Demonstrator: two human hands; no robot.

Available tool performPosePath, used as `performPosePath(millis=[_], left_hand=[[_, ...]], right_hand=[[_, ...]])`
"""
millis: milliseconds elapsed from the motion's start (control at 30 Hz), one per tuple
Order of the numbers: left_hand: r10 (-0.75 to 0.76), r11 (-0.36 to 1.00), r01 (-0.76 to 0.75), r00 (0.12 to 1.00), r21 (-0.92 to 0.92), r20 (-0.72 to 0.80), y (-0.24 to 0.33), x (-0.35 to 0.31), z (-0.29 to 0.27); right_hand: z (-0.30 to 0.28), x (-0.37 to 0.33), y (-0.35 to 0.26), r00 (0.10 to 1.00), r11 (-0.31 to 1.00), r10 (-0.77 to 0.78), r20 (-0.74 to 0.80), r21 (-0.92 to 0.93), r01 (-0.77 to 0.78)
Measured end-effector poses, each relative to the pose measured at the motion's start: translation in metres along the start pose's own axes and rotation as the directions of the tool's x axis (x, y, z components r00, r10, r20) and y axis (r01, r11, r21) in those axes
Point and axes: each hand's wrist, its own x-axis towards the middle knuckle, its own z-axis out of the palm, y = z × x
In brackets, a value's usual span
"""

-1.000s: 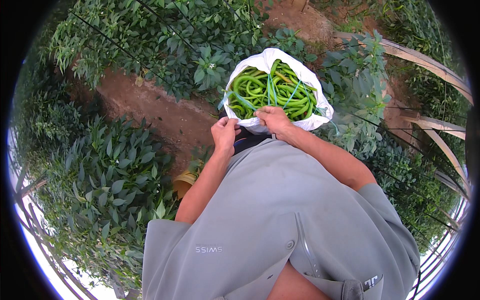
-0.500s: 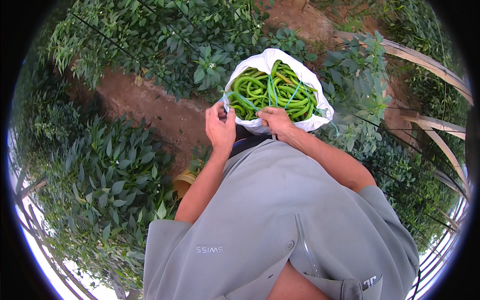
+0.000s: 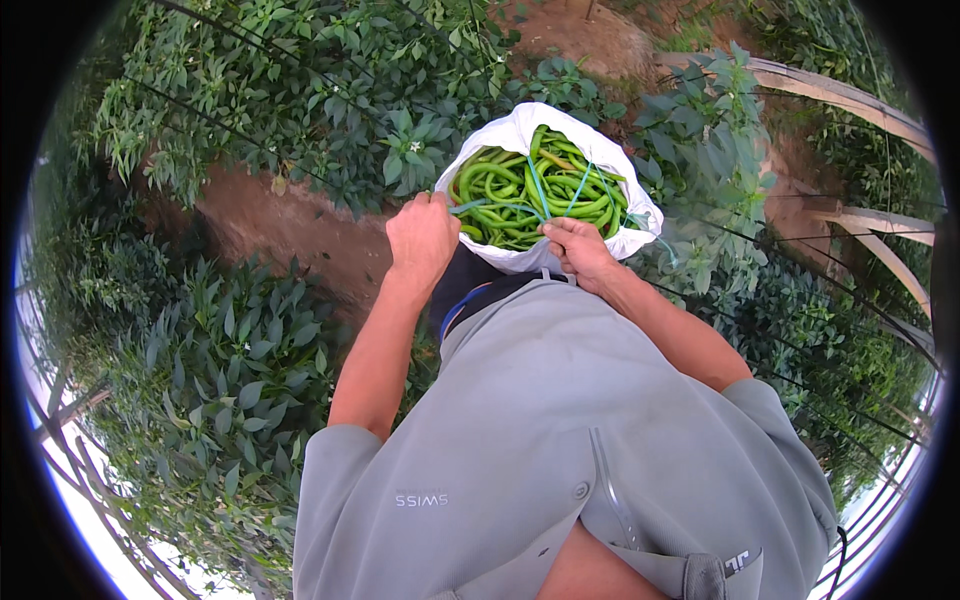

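A white sack (image 3: pixel 636 240) stands open-mouthed in front of my body, filled with long green peppers (image 3: pixel 500 187). Thin blue-green string (image 3: pixel 538 182) crosses over the peppers in several strands. At the sack's left rim, my left hand (image 3: pixel 423 238) is closed with its fingers pinched on one end of this string, which runs taut to the right. My right hand (image 3: pixel 582 252) is closed at the near rim, its thumb and fingers gripping the string where strands meet. The fingertips of both hands are partly hidden.
Leafy pepper plants (image 3: pixel 240 390) grow close on the left, and more plants (image 3: pixel 700 150) stand on the right. A strip of brown soil (image 3: pixel 290 235) runs between rows. Dark lines (image 3: pixel 250 130) cross the foliage. Curved wooden poles (image 3: pixel 850 95) rise at the far right.
My left hand has moved a little left and away from the sack's rim, drawing the string with it. My right hand has shifted slightly right, still on the string.
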Motion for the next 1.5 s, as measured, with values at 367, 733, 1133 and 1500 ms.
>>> performPosePath(millis=[367, 733, 1133, 1500], left_hand=[[-0.39, 0.383, -0.191, 0.853, -0.904, -0.346, -0.008, -0.022, 0.007], [-0.402, -0.032, 0.0, 0.915, -0.999, 0.013, 0.029, 0.01, 0.074], [0.023, 0.263, 0.265, 0.959, -0.928, 0.281, 0.012, 0.055, 0.052], [-0.028, 0.163, 0.399, 0.916, -0.903, 0.4, 0.035, 0.042, 0.078]], right_hand=[[0.003, -0.001, 0.001, 0.999, 0.997, -0.028, 0.019, 0.07, 0.027], [-0.015, -0.015, -0.003, 0.985, 0.989, -0.067, -0.162, 0.12, 0.087], [-0.014, 0.013, 0.001, 0.964, 0.881, -0.22, -0.149, -0.455, 0.131], [-0.021, 0.012, 0.011, 0.983, 0.998, -0.025, -0.182, -0.066, 0.013]])
